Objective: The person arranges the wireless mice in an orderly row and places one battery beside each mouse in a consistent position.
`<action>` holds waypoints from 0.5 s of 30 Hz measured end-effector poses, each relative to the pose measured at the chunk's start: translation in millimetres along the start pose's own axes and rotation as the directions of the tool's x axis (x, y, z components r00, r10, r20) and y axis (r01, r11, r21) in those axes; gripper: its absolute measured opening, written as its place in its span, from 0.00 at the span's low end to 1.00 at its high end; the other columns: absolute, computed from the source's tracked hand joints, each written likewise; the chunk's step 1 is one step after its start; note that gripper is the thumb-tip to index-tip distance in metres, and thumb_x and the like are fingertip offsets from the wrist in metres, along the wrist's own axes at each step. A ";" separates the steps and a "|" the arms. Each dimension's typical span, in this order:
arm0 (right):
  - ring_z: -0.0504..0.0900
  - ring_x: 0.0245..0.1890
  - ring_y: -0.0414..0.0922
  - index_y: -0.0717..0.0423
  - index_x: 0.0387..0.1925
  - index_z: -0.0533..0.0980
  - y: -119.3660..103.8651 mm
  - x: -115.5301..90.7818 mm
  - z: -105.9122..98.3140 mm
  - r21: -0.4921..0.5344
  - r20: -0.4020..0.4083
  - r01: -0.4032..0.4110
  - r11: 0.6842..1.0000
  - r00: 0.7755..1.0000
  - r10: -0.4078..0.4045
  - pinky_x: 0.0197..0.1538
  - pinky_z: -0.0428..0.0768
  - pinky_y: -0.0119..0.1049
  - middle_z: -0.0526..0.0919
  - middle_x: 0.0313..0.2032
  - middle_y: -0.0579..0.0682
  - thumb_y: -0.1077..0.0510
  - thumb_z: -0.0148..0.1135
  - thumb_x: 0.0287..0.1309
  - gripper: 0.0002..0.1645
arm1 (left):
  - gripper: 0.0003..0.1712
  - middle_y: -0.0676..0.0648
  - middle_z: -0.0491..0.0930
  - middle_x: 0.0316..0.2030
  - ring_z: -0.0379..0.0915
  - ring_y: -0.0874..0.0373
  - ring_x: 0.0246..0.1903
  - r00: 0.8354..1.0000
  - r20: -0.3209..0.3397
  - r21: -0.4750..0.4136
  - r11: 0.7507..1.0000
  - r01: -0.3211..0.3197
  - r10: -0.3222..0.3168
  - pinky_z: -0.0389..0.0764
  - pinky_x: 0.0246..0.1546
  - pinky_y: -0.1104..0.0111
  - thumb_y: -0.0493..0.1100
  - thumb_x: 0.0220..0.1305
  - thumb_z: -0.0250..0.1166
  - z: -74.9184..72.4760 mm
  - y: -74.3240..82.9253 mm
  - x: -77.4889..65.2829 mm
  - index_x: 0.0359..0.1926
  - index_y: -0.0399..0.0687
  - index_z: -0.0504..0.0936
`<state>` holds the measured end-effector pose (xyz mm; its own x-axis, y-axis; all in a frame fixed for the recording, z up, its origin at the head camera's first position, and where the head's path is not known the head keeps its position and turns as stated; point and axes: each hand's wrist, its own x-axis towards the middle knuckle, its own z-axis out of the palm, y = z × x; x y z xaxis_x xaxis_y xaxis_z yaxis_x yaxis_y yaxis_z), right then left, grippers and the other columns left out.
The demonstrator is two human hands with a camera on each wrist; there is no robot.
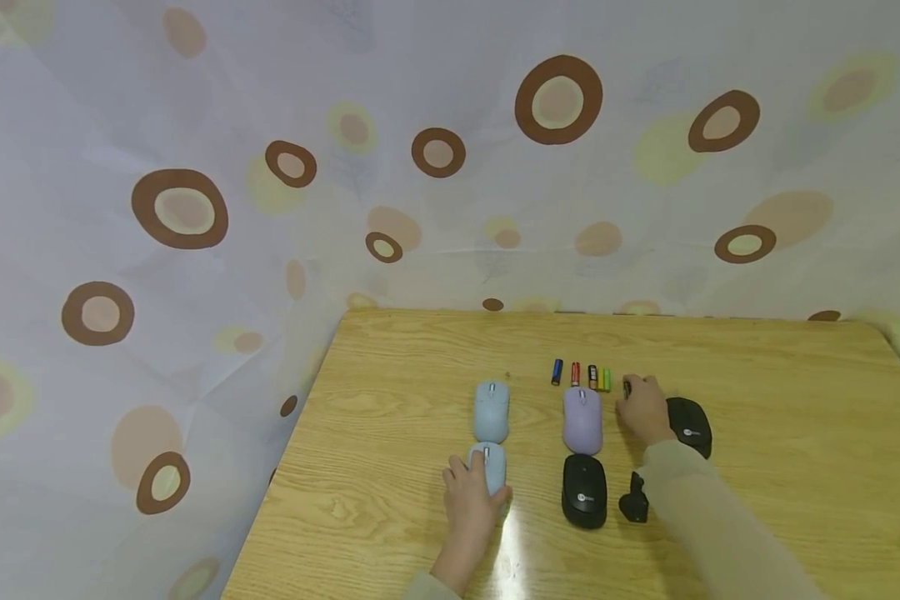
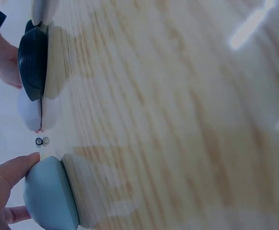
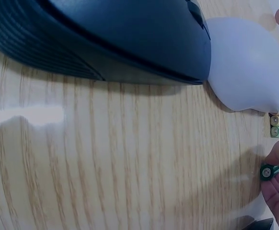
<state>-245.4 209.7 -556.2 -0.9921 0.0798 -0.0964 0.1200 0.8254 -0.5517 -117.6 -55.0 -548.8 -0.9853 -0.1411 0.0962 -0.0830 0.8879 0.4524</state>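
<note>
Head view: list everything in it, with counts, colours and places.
Pale computer mice: 2, light blue, end to end at left.
Purple computer mouse: 1, lavender, centre.
Black computer mice: 2, black, centre front and right.
Row batteries: 5, blue, red, black, yellow, green, beyond lavender mouse.
Held battery: 1, dark, in right hand.
Small device: 1, black, right of nearer black mouse, unidentified.
Table: 1, wood-brown, underneath.
Backdrop: 1, whitish, patterned, behind and left.
Left hand: 1, bare, gripping nearer light-blue mouse.
Right hand: 1, bare, pinching battery.
Sleeves: 2, beige, front.

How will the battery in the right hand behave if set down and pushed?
The battery would probably roll if lying on its side, given its round end. It may also slide easily, as the glossy table reflects light.
</note>
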 end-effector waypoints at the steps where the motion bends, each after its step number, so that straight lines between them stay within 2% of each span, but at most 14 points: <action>1: 0.68 0.47 0.69 0.77 0.55 0.62 -0.1 0.0 -0.1 0.001 0.010 -0.008 1.000 1.000 0.008 0.47 0.70 0.59 0.63 0.48 0.77 0.67 0.50 0.54 0.26 | 0.35 0.41 0.64 0.34 0.62 0.51 0.31 1.000 0.002 -0.001 1.000 0.000 0.000 0.71 0.21 0.64 0.49 0.37 0.76 0.0 -0.2 0.0 0.47 0.41 0.73; 6: 0.68 0.48 0.68 0.76 0.54 0.62 -2.1 -1.5 -4.2 0.031 0.042 -0.038 0.999 0.998 0.036 0.46 0.70 0.58 0.66 0.47 0.77 0.68 0.49 0.54 0.25 | 0.35 0.41 0.64 0.34 0.62 0.51 0.31 1.000 0.006 0.000 1.000 -0.006 0.006 0.70 0.20 0.65 0.50 0.38 0.76 -0.1 -1.3 0.4 0.47 0.41 0.73; 8: 0.71 0.43 0.66 0.75 0.55 0.62 -2.6 -2.1 -8.6 0.077 0.045 -0.052 0.996 0.998 0.048 0.40 0.73 0.54 0.68 0.46 0.76 0.68 0.48 0.53 0.26 | 0.35 0.41 0.63 0.34 0.62 0.51 0.31 1.000 0.007 0.002 1.000 -0.009 0.009 0.70 0.20 0.65 0.50 0.38 0.76 0.1 -1.6 0.6 0.47 0.42 0.73; 13: 0.74 0.33 0.58 0.72 0.55 0.64 -5.1 -2.2 -28.9 0.187 0.000 -0.046 0.981 0.999 0.047 0.29 0.72 0.42 0.73 0.40 0.72 0.66 0.49 0.53 0.25 | 0.35 0.42 0.63 0.34 0.62 0.51 0.31 1.000 0.014 0.004 1.000 -0.011 0.011 0.70 0.20 0.65 0.50 0.38 0.76 0.6 -2.0 0.5 0.48 0.42 0.73; 15: 0.75 0.33 0.58 0.71 0.55 0.65 -6.9 -2.1 -38.9 0.220 -0.021 -0.042 0.975 0.999 0.048 0.28 0.72 0.39 0.73 0.40 0.72 0.65 0.50 0.55 0.25 | 0.35 0.42 0.63 0.34 0.62 0.51 0.31 1.000 0.012 0.005 1.000 -0.012 0.012 0.70 0.20 0.65 0.50 0.38 0.76 0.5 -2.1 0.4 0.48 0.41 0.73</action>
<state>-245.5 225.6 -520.0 -0.9858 0.1311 -0.1054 0.1667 0.6780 -0.7159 -117.9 -56.8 -550.2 -0.9880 -0.1254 0.0904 -0.0724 0.8919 0.4465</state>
